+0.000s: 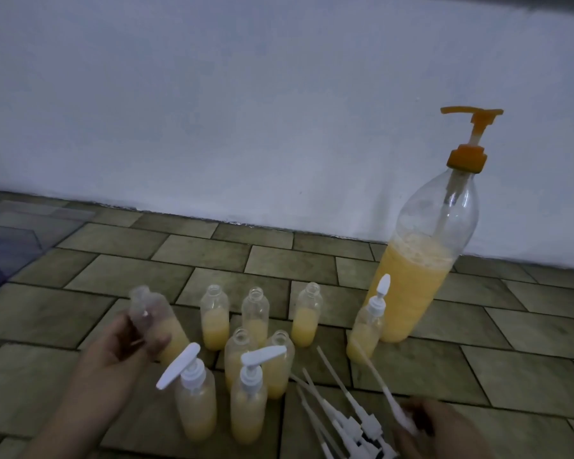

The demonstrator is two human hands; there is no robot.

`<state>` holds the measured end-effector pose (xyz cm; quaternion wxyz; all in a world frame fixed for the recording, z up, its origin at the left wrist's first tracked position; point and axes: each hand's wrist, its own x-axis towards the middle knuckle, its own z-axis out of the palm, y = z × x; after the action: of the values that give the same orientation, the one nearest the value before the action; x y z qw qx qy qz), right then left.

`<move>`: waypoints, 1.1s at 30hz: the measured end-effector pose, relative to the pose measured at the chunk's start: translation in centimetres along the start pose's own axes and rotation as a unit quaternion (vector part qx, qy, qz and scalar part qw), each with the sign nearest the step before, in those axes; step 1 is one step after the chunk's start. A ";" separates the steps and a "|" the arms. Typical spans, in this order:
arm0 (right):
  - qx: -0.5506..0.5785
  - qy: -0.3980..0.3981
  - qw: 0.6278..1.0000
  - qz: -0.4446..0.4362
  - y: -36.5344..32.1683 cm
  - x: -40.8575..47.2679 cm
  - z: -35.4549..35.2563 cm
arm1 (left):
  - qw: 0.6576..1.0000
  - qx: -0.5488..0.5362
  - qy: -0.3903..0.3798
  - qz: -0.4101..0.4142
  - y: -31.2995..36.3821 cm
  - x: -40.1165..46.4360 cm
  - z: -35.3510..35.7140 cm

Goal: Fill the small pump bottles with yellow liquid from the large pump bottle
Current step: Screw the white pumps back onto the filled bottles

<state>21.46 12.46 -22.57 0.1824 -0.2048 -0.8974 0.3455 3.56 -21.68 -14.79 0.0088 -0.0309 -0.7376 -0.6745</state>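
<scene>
Loose white pump heads [352, 425] beside our right hand [444, 432], which pinches one pump head [403, 417], dip tube aimed toward the uncapped small bottle [159, 326] gripped tilted in our left hand [123, 342], apparently for capping.

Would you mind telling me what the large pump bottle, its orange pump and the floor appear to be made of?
The large pump bottle looks like thin clear plastic: the dip tube and yellow liquid show through its glossy wall. Its orange pump seems to be opaque moulded plastic with a dull sheen. The floor appears to be matte olive tile or printed vinyl with dark joint lines; which one is unclear.
</scene>
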 end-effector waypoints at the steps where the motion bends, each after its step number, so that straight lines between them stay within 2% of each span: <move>1: 0.003 0.019 0.999 -0.046 -6.6 -0.5 -3.3 | 0.999 -0.027 0.037 0.024 0.6 0.2 -0.1; 2: -0.001 0.063 0.994 -0.087 -11.0 -0.7 -5.6 | 0.996 -0.043 0.049 0.054 1.8 -0.1 0.0; 6: 0.070 0.096 0.971 -0.209 -14.6 0.1 -7.7 | 0.986 -0.045 0.018 0.159 5.5 -1.8 1.0; 9: 0.035 0.102 0.931 -0.349 -18.7 0.6 -8.9 | 0.977 0.027 -0.025 0.209 6.6 -3.5 1.8; 10: 0.005 0.105 0.925 -0.366 -19.7 0.8 -9.0 | 0.972 0.061 -0.038 0.224 6.8 -4.0 2.0; 12: 0.016 0.071 0.934 -0.350 -20.7 0.4 -9.1 | 0.967 0.081 -0.041 0.239 7.0 -4.9 2.3; 13: 0.026 0.060 0.925 -0.375 -20.4 0.1 -9.3 | 0.967 0.075 -0.040 0.238 7.1 -5.2 2.5; 16: 0.022 0.111 0.921 -0.372 -19.4 -0.7 -9.3 | 0.974 0.037 -0.053 0.219 7.4 -6.2 2.7; 25: 0.016 0.103 0.925 -0.366 -18.4 -1.6 -9.2 | 0.973 0.025 -0.056 0.224 7.3 -6.8 2.0; 29: -0.023 0.078 0.918 -0.389 -18.9 -1.5 -9.4 | 0.966 0.060 -0.057 0.247 7.9 -7.1 1.8; 33: -0.064 0.052 0.912 -0.401 -19.6 -0.8 -10.6 | 0.941 0.161 -0.037 0.295 8.4 -6.9 1.4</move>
<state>22.39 4.59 -1.77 0.3388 0.1432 -0.9135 0.1736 10.93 -19.81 -6.96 0.1851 -0.2706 -0.7938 -0.5122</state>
